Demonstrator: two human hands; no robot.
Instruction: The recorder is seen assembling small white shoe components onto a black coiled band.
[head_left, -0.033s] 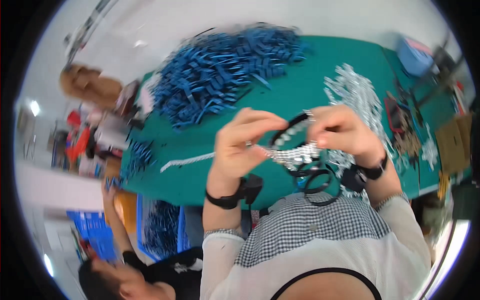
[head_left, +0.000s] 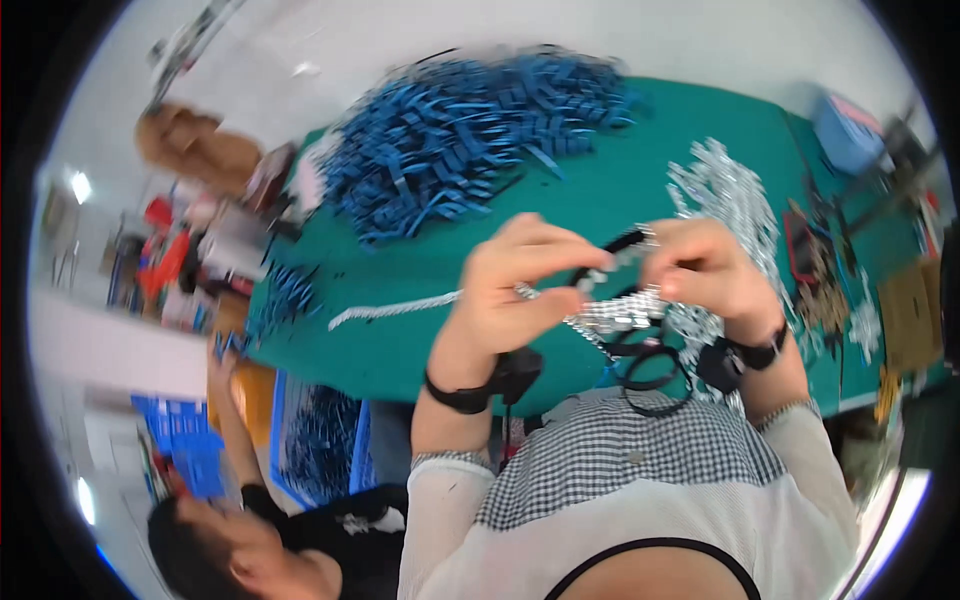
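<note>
— Biggest first?
— Green table [head_left: 420, 330], stretching from the near edge under the forearms to the far edge by the white floor
— On it?
— Heaped blue plastic strips [head_left: 470, 130] across the far left corner; smaller blue scatter [head_left: 285, 295] at the left edge; pile of silver metal pieces [head_left: 725, 195] toward the far right
— Anything long?
— Silver chain strip [head_left: 395, 308] lying flat near the middle, well apart from the blue heap
— Left hand?
— Left hand [head_left: 520, 290] raised above the near edge, fingers pinched shut on a black band [head_left: 612, 245] and the silver cluster [head_left: 620, 310] hanging beneath
— Right hand?
— Right hand [head_left: 705, 270] closed on the other end of the same black band, thumb pressed against it
— Below the hands?
— Black loops [head_left: 650, 370] dangling over the near edge, touching the silver cluster
— Elsewhere?
— Another person [head_left: 250, 540] in dark clothing off the left edge, low down
</note>
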